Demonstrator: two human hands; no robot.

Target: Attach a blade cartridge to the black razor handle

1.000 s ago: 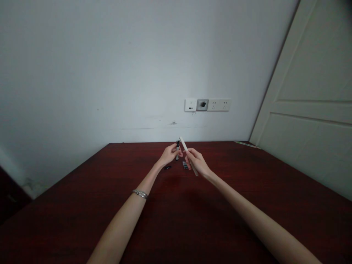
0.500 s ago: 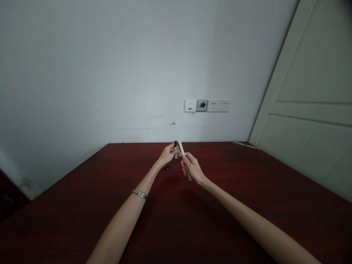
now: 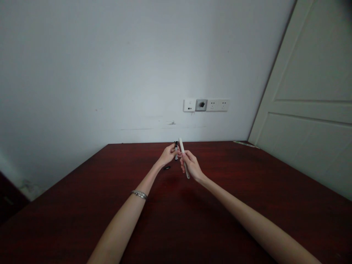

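My left hand (image 3: 167, 155), a metal bracelet (image 3: 139, 194) on its wrist, is closed on a short black-and-white pen-like stick (image 3: 176, 154). That stick stands nearly upright, black end up; I cannot tell its exact kind. In my right hand (image 3: 193, 165) is a long, slim white stick (image 3: 182, 146), its top leaning left and a small hole at its lower end. The two sticks are close side by side; whether they touch cannot be made out. A small black piece (image 3: 167, 168) with a light mark lies on the table below my left hand.
The dark red wooden table (image 3: 110, 227) reaches back to a white wall. Sockets and switch plates (image 3: 217, 105) are set in the wall. At the back right corner lies a thin flat strip (image 3: 245, 144), beside a pale panelled door (image 3: 310, 110).
My right hand and the white stick have risen slightly, and the stick stands a little more upright. My left hand is nearly where it was, still holding the black-and-white stick.
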